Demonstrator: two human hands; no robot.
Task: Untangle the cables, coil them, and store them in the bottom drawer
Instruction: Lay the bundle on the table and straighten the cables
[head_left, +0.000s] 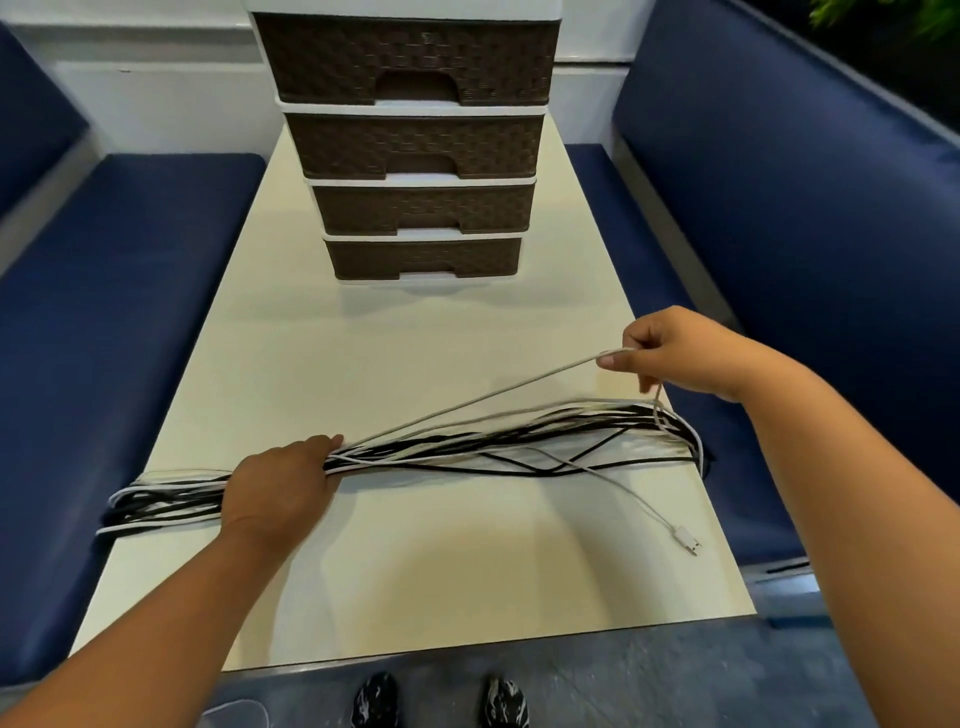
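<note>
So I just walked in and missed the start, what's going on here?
A person is untangling a bundle of black and white cables lying across the table. The left hand grips the bundle while the right hand pinches one white cable and lifts it out. The bottom drawer is closed.

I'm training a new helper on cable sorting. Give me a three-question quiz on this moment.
1. True or false: the bottom drawer is pulled open.
2. What is the right hand doing? A) pinching a white cable lifted off the bundle B) opening a drawer C) resting flat on the table
3. Fill in: the left hand holds down the ____.

Key: 1 false; 2 A; 3 bundle.
</note>
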